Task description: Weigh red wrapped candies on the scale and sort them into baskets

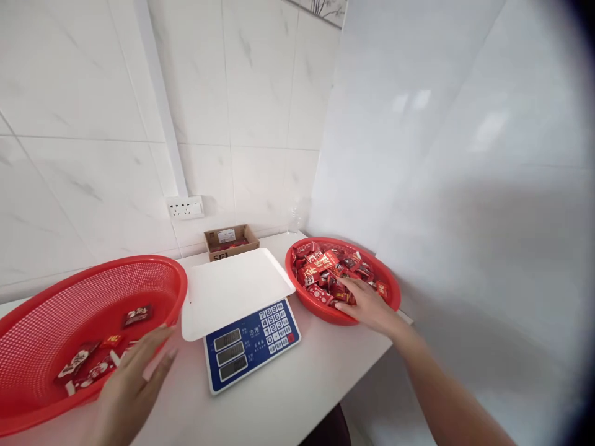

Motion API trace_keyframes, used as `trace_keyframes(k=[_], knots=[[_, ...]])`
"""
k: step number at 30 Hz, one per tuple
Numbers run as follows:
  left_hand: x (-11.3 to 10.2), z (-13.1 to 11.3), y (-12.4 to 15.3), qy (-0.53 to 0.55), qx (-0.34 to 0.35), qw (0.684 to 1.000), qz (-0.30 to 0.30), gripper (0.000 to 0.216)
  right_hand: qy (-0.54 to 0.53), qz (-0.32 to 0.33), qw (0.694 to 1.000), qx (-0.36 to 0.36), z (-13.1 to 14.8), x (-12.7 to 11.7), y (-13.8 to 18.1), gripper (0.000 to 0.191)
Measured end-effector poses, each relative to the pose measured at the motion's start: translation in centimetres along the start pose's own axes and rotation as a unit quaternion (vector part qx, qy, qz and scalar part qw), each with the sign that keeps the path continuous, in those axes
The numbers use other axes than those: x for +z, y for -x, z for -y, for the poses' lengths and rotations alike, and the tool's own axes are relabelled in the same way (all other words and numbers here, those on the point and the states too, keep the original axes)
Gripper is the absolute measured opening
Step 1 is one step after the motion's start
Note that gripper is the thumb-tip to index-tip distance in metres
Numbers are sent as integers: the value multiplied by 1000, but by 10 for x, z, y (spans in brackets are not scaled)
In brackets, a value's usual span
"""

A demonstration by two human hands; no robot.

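My right hand (pixel 367 306) reaches over the near rim of a red plastic basket (pixel 325 314) on the right, its fingers and thumb apart on a heap of red-wrapped sweets (pixel 320 263). Nothing shows lifted between them. On the left, my left hand (pixel 132 381) hovers at the near right rim of a larger red basket (pixel 105 288), fingers stretched and holding nothing. A few wrapped sweets (pixel 137 314) lie on that basket's floor, partly hidden by this hand. A digital scale (pixel 248 350) with a bare white tray (pixel 237 291) stands between the baskets.
A small cardboard box (pixel 232 241) with red packets in it sits behind the scale. A clear plastic item (pixel 294 220) stands near the corner. Behind the white table (pixel 288 396) rises a tiled wall with a socket (pixel 185 207); a smooth pale panel (pixel 441 186) bounds the right.
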State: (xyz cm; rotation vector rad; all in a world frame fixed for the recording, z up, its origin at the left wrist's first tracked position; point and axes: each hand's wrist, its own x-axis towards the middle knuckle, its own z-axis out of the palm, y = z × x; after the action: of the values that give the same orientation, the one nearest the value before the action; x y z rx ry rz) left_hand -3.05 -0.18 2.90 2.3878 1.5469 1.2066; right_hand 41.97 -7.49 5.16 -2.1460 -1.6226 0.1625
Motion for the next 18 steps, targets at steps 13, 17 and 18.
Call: trace_keyframes(k=[13, 17, 18], knots=[[16, -5, 40, 93, -29, 992, 77, 31, -54, 14, 994, 99, -22, -6, -39, 32], [15, -11, 36, 108, -26, 990, 81, 29, -108, -41, 983, 142, -33, -20, -45, 26], [16, -13, 34, 111, -19, 990, 79, 28, -117, -51, 981, 148, -33, -24, -46, 28]])
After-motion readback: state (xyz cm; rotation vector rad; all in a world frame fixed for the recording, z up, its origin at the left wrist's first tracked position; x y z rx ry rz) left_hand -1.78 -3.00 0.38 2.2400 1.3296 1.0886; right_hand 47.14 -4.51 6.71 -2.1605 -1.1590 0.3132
